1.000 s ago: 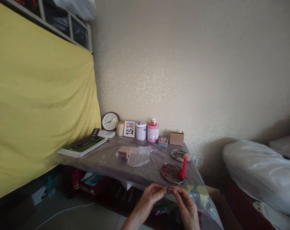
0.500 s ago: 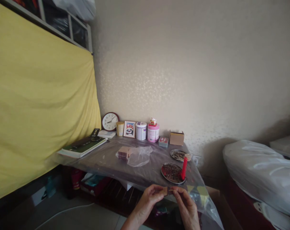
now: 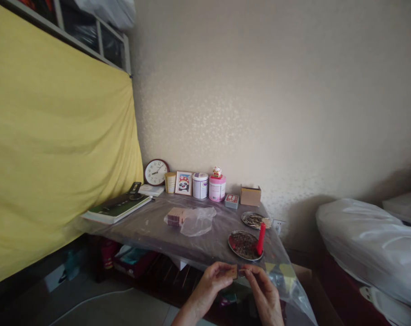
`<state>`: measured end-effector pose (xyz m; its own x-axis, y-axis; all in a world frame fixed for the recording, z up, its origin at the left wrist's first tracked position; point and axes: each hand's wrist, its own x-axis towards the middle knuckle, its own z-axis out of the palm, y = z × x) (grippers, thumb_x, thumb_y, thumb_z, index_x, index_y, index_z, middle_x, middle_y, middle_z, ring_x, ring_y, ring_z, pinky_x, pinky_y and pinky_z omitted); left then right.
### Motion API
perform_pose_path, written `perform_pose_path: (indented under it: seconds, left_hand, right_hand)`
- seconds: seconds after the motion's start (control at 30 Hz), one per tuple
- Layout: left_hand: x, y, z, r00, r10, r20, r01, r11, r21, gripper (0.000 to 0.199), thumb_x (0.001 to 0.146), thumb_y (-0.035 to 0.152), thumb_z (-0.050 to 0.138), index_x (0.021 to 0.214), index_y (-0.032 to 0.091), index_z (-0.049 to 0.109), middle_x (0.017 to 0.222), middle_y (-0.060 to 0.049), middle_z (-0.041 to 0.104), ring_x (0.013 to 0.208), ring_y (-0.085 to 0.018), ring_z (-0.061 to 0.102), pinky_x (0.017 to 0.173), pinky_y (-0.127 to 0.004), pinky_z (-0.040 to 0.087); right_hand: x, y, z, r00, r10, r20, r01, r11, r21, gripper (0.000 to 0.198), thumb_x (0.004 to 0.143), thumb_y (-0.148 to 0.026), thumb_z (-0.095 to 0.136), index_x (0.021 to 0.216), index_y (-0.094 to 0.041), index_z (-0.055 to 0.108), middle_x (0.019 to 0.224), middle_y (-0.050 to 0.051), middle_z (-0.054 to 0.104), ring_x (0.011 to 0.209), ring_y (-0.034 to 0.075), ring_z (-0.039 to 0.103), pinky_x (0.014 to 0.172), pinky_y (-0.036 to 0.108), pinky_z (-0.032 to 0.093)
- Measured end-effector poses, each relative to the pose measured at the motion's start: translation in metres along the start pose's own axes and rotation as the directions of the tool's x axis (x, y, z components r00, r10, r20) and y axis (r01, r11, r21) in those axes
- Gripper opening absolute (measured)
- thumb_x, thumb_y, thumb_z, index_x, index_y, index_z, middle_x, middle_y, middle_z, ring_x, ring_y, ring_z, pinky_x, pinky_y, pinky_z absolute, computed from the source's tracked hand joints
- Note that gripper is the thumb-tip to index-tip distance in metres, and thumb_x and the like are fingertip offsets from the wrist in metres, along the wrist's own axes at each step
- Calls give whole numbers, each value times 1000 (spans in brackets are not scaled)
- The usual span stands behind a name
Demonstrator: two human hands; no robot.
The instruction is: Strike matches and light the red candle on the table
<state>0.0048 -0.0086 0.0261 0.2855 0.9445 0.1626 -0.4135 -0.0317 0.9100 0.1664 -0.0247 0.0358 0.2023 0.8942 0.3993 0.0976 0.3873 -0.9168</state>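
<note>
One box (image 3: 233,272) is in left fingers (image 3: 220,268) — one stick (image 3: 242,270) in right fingers (image 3: 256,271).

I work in dim, soft light, palest across the middle of the speckled beige wall (image 3: 205,117). Shadow gathers beside the bulging white plastic bag (image 3: 368,244). Faint glare streaks the clear plastic sheet (image 3: 222,222). Between my bare left hand (image 3: 215,277) and bare right hand (image 3: 262,289), fine detail blurs.

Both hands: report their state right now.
Left hand: closed, holding a small brown box.
Right hand: closed, fingers pinching a thin stick.
</note>
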Motion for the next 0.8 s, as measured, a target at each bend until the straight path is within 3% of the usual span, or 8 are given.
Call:
perform_pose_path:
  seconds: [0.33, 0.8]
  left_hand:
    - [0, 2, 2, 998, -9, -56, 13, 997, 74, 28, 67, 34, 71, 86, 16, 65, 91, -7, 69, 91, -24, 59, 82, -34, 41]
    - [0, -2, 1, 999, -34, -37, 36, 998, 54, 31, 64, 28, 72, 92, 16, 65, 96, -8, 70, 97, -27, 59, 87, -36, 40]
  right_hand:
    - [0, 2, -1, 1000, 4, 5, -4, 1000, -21, 28, 69, -45, 67, 78, -19, 68, 80, 4, 70, 78, 21, 65, 74, 24, 51]
    - [-2, 6, -5, 1000, 16, 16, -16, 1000, -10, 26, 70, -43, 67, 80, -19, 68, 81, 4, 70, 80, 20, 64, 75, 24, 50]
